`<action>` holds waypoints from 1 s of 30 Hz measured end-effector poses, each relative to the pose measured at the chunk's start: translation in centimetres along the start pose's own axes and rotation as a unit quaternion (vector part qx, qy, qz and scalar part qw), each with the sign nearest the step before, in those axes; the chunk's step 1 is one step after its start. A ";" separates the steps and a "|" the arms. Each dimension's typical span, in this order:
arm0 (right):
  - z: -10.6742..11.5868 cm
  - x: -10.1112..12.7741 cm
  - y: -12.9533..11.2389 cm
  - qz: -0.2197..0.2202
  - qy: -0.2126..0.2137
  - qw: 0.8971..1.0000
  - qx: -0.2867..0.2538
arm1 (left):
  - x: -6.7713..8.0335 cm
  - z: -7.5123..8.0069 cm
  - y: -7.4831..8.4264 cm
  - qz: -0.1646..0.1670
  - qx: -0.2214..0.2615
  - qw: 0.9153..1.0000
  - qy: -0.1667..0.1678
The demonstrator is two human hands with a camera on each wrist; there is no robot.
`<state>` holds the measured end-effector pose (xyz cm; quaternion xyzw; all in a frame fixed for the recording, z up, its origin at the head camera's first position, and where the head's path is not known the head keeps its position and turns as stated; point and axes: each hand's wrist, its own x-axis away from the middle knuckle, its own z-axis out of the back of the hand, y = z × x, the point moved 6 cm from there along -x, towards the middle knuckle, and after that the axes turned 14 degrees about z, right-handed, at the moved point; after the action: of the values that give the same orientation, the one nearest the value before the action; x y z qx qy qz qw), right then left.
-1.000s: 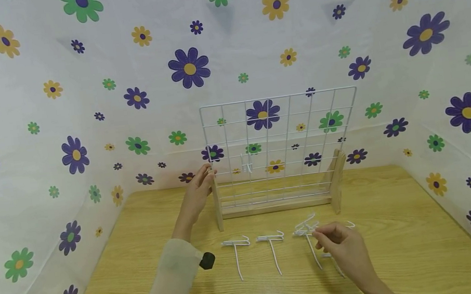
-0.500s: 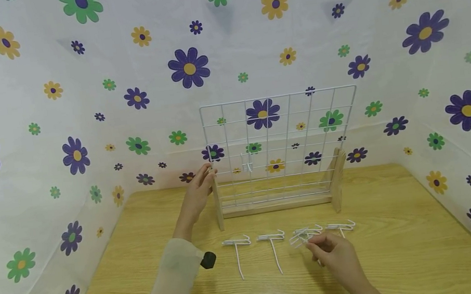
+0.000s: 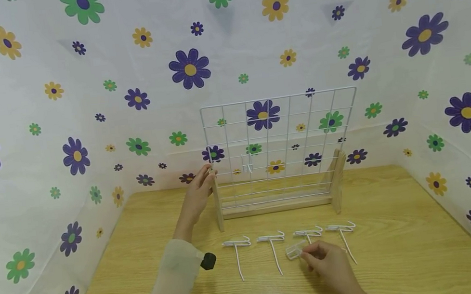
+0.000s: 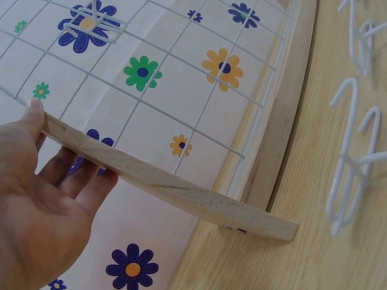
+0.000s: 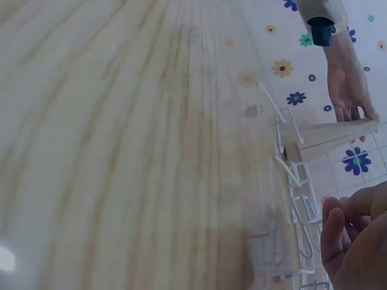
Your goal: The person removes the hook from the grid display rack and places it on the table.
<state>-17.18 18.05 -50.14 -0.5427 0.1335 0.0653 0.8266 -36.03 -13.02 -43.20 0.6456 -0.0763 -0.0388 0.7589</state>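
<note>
Hook (image 3: pixel 296 250) blurred, pinched by fingers (image 3: pixel 313 254)

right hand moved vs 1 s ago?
Yes. The right hand has drawn left and toward the person along the table, away from the grid rack, pinching a small clear piece.

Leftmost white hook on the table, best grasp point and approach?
Take the leftmost hook by its long straight shank, pinching across it from above. It lies flat on the wooden table with the shank pointing toward the person and open wood on both sides, while its curled prongs sit at the far end, near the wire grid rack.
</note>
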 end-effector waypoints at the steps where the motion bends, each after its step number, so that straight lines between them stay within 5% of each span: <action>1: -0.1 0.0 0.1 -0.002 -0.001 1.000 0.001 | 0.0 0.0 0.0 -0.001 0.000 1.000 -0.001; 14: -0.6 0.4 0.0 0.005 -0.027 1.000 0.010 | 0.0 -0.1 0.0 -0.003 -0.002 1.000 0.000; 30: -0.9 1.6 0.7 0.007 -0.117 0.993 0.002 | 0.0 -0.1 0.0 -0.005 0.000 1.000 -0.005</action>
<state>-15.95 17.48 -51.51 -0.5288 0.0401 0.1342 0.8371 -36.00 -12.92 -43.16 0.6456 -0.0768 -0.0452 0.7584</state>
